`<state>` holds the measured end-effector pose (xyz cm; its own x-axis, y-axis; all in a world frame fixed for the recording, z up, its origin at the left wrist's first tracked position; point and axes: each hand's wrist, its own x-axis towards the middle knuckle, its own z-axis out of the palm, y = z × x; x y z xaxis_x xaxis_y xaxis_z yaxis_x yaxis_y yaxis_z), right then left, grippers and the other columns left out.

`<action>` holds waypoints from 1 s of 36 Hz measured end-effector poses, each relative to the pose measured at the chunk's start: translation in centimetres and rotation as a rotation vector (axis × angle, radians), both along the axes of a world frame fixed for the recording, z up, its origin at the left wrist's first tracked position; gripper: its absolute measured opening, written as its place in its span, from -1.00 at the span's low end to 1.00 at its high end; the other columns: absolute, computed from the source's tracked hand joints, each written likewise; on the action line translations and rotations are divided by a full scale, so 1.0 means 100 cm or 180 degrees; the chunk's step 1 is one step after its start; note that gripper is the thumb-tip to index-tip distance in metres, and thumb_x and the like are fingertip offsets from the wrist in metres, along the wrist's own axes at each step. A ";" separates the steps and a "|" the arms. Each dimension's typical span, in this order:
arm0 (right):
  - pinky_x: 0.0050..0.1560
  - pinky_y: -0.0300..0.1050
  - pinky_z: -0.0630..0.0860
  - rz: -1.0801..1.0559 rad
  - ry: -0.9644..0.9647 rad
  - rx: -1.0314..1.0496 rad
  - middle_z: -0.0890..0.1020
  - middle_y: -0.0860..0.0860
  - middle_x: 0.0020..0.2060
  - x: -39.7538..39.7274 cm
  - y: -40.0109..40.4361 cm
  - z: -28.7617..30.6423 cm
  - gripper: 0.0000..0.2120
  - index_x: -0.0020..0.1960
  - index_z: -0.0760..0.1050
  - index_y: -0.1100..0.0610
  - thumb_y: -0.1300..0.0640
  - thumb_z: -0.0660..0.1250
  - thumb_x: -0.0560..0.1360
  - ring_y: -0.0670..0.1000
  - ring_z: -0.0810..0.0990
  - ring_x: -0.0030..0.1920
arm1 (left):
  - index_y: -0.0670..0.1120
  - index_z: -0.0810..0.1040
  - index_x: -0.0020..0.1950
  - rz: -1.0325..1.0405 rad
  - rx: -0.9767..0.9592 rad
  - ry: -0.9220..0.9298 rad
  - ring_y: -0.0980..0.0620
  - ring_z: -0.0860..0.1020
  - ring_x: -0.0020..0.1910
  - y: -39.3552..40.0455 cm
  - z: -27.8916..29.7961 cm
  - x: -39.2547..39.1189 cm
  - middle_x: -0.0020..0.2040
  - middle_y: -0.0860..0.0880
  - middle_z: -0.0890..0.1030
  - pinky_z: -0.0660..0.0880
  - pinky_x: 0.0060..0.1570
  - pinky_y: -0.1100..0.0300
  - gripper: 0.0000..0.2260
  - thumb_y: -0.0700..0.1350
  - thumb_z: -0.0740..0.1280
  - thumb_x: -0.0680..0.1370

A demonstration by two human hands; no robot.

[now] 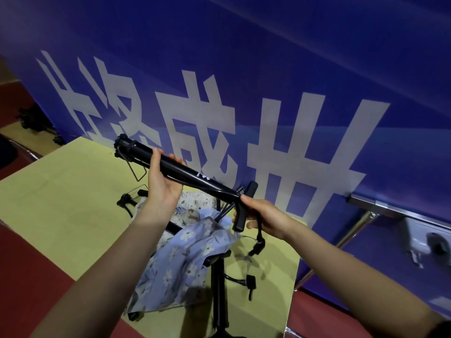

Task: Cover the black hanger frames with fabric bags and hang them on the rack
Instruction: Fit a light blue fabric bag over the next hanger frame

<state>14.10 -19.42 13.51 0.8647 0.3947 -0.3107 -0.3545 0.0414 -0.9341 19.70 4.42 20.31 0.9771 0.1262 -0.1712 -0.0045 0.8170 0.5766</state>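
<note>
A folded black hanger frame (190, 173), a long tube with a T-shaped handle at its right end, is held up over the yellow-green table (61, 206). My left hand (162, 181) cups the tube from below with fingers curled round it. My right hand (262, 217) grips the handle end, and a black strap (258, 240) dangles below it. Under my hands lies a blue floral fabric bag (180, 259), with a paler floral fabric (195, 202) behind it. Another black frame (219, 289) lies on the table, partly under the fabric.
A blue banner with large white characters (268, 93) stands right behind the table. A thin wire frame (139, 173) and small black parts (125, 202) lie at the table's back. A metal bracket (415, 230) juts out at the right. Red floor (29, 276) surrounds the table.
</note>
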 end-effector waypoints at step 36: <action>-0.35 -0.13 0.45 -0.0310 -0.0602 -0.1575 0.48 0.12 -0.36 -0.014 -0.057 -0.072 -0.72 0.03 0.51 0.05 -0.14 0.18 0.60 0.06 0.49 -0.43 | -0.10 0.24 0.51 -0.0321 0.1486 0.1798 -0.13 0.44 0.31 -0.083 -0.091 -0.016 0.31 -0.11 0.44 0.43 0.22 -0.07 -0.43 0.22 0.11 0.62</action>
<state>12.74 -25.16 6.34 0.9488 0.1558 -0.2747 -0.1948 -0.3957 -0.8975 18.12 -3.86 11.18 0.7666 0.2233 -0.6020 0.4580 0.4670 0.7564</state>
